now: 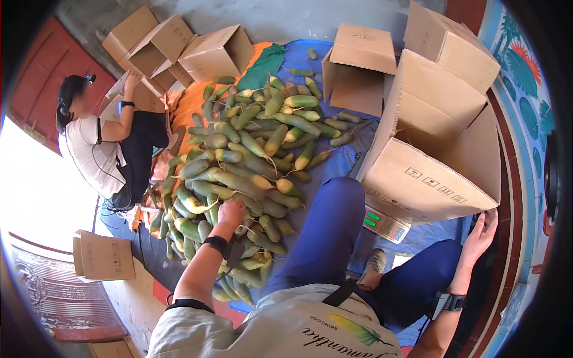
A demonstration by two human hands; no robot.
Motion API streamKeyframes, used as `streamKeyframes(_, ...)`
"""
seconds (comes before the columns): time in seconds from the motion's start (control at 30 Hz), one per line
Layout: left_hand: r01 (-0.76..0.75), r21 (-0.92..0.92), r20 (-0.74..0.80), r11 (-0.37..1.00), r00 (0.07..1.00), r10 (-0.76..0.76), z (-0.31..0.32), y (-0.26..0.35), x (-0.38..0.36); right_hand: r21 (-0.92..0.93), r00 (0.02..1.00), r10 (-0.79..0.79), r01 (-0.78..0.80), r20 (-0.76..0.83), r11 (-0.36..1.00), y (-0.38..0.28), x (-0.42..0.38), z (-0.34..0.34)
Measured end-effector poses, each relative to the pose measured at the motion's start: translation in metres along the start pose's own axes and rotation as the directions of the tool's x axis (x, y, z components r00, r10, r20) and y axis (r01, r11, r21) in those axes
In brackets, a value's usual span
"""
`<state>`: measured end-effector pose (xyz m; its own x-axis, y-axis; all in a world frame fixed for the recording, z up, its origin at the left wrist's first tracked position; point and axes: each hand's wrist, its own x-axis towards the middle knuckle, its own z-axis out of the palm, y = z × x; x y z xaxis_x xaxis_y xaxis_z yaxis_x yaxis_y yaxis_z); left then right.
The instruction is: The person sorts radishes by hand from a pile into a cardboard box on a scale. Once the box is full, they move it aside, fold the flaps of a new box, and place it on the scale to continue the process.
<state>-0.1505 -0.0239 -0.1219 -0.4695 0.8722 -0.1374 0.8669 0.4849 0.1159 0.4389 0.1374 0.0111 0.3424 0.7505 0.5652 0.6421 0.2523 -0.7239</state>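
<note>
Radishes (245,181) heaped on the tarp (334,170) look heavy, firm, probably snappable; I'd grab mid-body. Left hand (231,212) is curled over them, can't tell if gripping; right hand (480,234) touches the carton's (388,173) corner, grip unclear.

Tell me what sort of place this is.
Probably a makeshift produce-packing area: a heap of long green vegetables on tarps, several cardboard boxes, and a digital scale.

Lit mostly from the left, by strong daylight through the opening (36,167), burnt there to plain white. Rather dimmer inside the large open carton (430,158). Quite sharp over the green radishes (242,177). Bent strongly toward the borders, as with the patterned wall (528,110), and black in the corners.
</note>
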Motion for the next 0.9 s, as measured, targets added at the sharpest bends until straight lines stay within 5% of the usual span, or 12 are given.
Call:
streamKeyframes(0.3,-0.009,0.122,-0.02,0.992,1.0,0.012,0.043,-0.019,-0.041,-0.031,1.0,-0.01,0.01,-0.016,0.999,0.008,0.002,0.0)
streamKeyframes(0.67,-0.191,0.383,0.325,0.904,0.944,0.062,0.017,-0.003,-0.056,-0.035,1.0,-0.023,0.023,0.0,0.999,0.004,0.002,-0.001)
streamKeyframes(0.9,-0.292,0.355,0.228,0.888,0.948,0.221,0.03,-0.023,-0.054,-0.033,1.0,0.006,-0.006,-0.008,0.999,-0.001,0.001,0.0)
